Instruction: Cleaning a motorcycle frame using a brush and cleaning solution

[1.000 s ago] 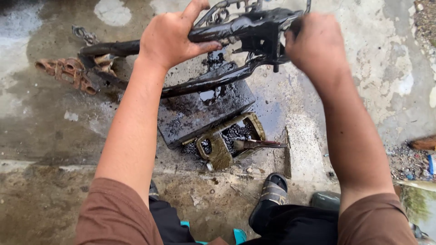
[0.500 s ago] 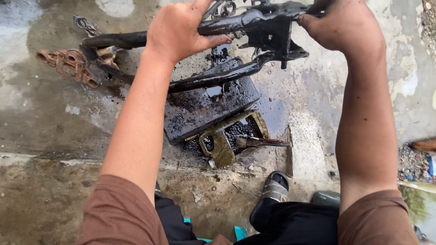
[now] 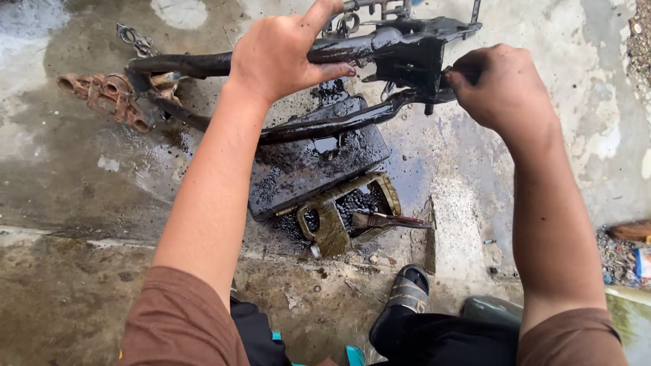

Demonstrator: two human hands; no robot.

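The frame, black and wet with grease, is held above a dark tray on the wet concrete floor. The left hand wraps the frame's upper tube, thumb under it and forefinger stretched upward. The right hand is curled into a fist at the frame's right end, fingertips pinched on a bracket there. Its rusty end lies left of the tray. Just below the tray sits a cut-open can with a brush across it. A sandal shows below the can.
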